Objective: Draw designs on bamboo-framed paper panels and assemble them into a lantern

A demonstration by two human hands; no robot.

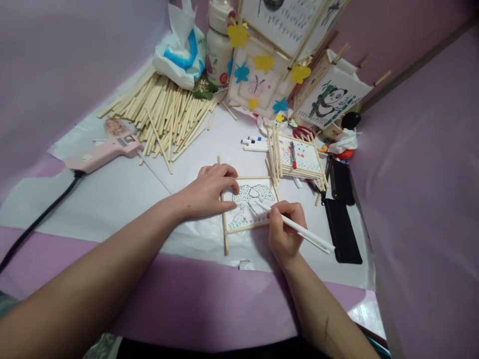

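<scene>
A white sheet with a dotted line drawing (254,219) lies on the table inside a frame of thin wooden sticks (225,234). My left hand (215,189) rests at the frame's left side, fingers apart and bent, their tips on the sheet's edge. In my right hand (288,232) is a slim white pen (305,232), pinched between thumb and fingers. Its tip is over the middle of the drawing, and I cannot tell whether it touches. The heel of that hand lies by the frame's lower right corner.
Loose wooden sticks (168,114) lie at the back left beside a pink glue gun (105,152). Behind them stand a tissue pack (183,55) and a bottle (217,55). Stacked stick frames (303,154), markers (256,144), panda panel (329,102) and black case (342,232) are rightward.
</scene>
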